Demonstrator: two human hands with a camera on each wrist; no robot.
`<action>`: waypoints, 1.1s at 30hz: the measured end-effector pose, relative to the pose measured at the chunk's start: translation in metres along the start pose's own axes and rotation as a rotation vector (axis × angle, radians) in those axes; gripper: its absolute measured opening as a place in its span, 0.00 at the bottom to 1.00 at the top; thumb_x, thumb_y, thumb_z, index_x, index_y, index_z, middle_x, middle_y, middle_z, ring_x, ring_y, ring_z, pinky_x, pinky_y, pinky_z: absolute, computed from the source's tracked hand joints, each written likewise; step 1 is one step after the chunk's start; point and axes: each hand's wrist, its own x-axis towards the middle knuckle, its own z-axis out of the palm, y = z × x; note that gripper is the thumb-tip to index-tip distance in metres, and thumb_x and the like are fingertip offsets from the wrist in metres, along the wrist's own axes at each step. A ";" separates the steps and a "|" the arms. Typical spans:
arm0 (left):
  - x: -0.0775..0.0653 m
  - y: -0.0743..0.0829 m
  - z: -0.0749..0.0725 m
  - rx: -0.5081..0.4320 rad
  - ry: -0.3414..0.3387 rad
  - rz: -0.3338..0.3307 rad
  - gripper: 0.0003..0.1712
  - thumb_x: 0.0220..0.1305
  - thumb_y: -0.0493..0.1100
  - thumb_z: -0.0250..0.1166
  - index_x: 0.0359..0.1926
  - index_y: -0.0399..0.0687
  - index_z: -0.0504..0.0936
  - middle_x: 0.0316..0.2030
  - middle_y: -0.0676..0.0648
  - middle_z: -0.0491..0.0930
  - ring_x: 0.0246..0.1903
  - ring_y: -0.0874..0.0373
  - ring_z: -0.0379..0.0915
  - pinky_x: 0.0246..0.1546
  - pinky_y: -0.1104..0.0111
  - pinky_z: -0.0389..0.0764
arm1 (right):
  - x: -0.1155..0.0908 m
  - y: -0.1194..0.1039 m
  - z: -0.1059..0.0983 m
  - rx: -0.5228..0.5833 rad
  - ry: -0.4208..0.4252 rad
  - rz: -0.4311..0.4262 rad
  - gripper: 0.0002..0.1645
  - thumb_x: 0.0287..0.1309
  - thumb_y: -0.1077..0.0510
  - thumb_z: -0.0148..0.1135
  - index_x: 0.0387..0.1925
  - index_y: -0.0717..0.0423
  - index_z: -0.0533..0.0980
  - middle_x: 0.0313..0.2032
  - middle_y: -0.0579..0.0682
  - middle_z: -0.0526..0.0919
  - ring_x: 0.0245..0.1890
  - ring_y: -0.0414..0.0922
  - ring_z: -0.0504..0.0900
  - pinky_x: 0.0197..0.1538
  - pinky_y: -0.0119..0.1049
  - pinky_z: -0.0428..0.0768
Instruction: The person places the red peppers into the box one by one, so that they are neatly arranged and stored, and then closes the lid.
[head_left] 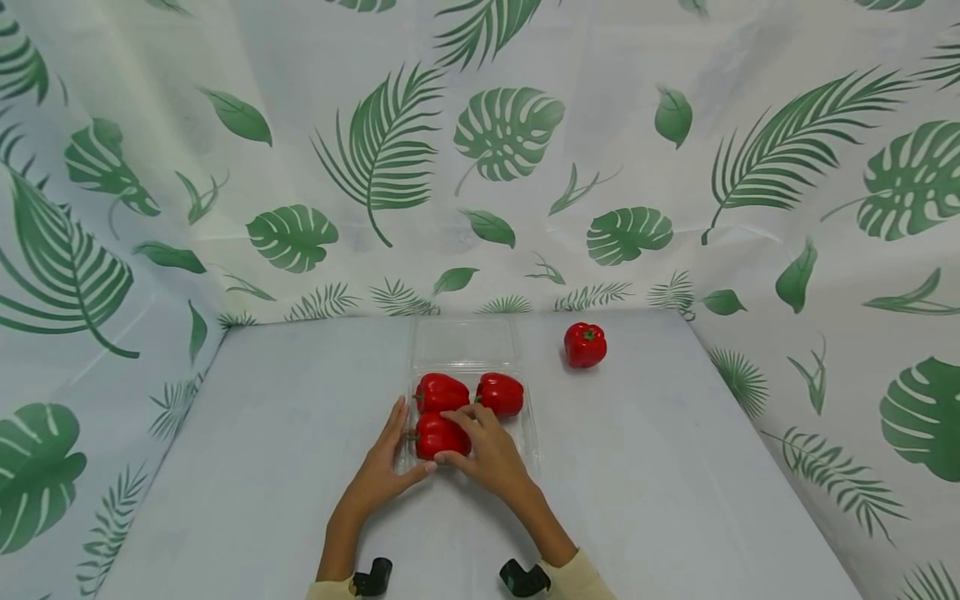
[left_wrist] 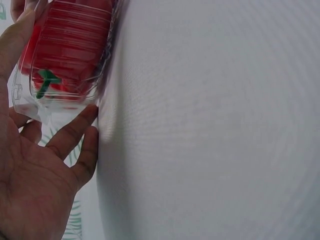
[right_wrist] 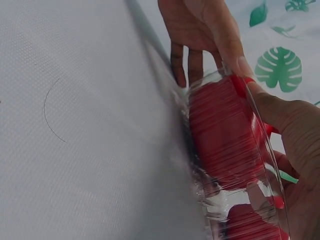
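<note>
A clear plastic clamshell box [head_left: 534, 433] lies on the table with its lid [head_left: 465, 343] folded back away from me. Inside it are three red bell peppers: one at the back left [head_left: 441, 392], one at the back right [head_left: 500, 395] and one at the front left [head_left: 437, 437]. My right hand [head_left: 491, 450] holds the front left pepper between thumb and fingers. Along the box's left side my left hand [head_left: 377, 475] rests with fingers extended, its thumb at the front corner. Through the box wall in the left wrist view a green stem [left_wrist: 47, 80] shows.
Another red bell pepper [head_left: 585, 345] stands on the white table [head_left: 637, 467], behind and to the right of the box. A leaf-patterned curtain [head_left: 525, 225] rises at the table's back and sides.
</note>
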 end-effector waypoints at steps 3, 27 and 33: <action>0.000 0.000 0.000 0.000 0.004 0.000 0.61 0.52 0.62 0.71 0.78 0.58 0.44 0.78 0.53 0.42 0.74 0.44 0.51 0.66 0.42 0.64 | 0.000 0.000 -0.002 -0.016 -0.002 -0.004 0.38 0.48 0.40 0.74 0.61 0.46 0.75 0.52 0.51 0.78 0.53 0.48 0.78 0.54 0.43 0.84; 0.004 -0.002 0.002 0.017 0.001 -0.044 0.61 0.51 0.60 0.72 0.78 0.61 0.44 0.78 0.55 0.42 0.76 0.47 0.43 0.67 0.45 0.64 | 0.030 0.085 -0.077 0.062 0.639 0.431 0.26 0.58 0.59 0.66 0.58 0.60 0.73 0.57 0.62 0.69 0.62 0.56 0.67 0.57 0.56 0.80; 0.003 -0.001 0.002 0.027 -0.008 -0.049 0.62 0.51 0.63 0.71 0.78 0.60 0.43 0.78 0.54 0.42 0.76 0.47 0.43 0.67 0.44 0.64 | 0.029 0.108 -0.082 0.089 0.483 0.648 0.40 0.59 0.57 0.64 0.70 0.58 0.60 0.70 0.67 0.52 0.71 0.63 0.54 0.62 0.66 0.71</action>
